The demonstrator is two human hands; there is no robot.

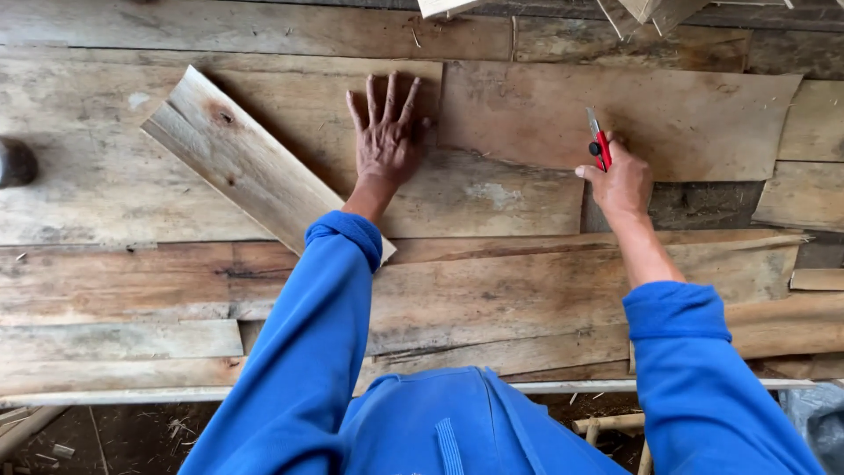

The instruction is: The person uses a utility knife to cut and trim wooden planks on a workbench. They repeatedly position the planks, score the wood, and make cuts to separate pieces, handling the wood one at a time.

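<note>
Left hand (387, 136) lies flat, fingers spread wide, palm down on a thin wood veneer sheet (615, 119) near its left edge — holding nothing, just pressing the sheet onto the plank surface (105, 185). Right hand (622, 183) is closed around a red utility knife (600, 145), blade end pointing up and away from the person, tip resting on or just above the same sheet; can't tell whether it bites in.

Progress, judged from how things lie: sheet is laid out flat and pinned, knife is out and set near the sheet's lower edge, roughly mid-width. No cut line, split or loose offcut shows around the blade, so the cutting looks barely begun or not begun — most of the work seems left. The sheet's right end curls a bit and its lower edge is uneven.

Around it: a loose board (246, 167) lies diagonally just left of the left wrist, overlapping the planks. More veneer pieces lie at far right, apart from both hands. Dark rounded object (16, 163) at left edge, too cropped to ID.
</note>
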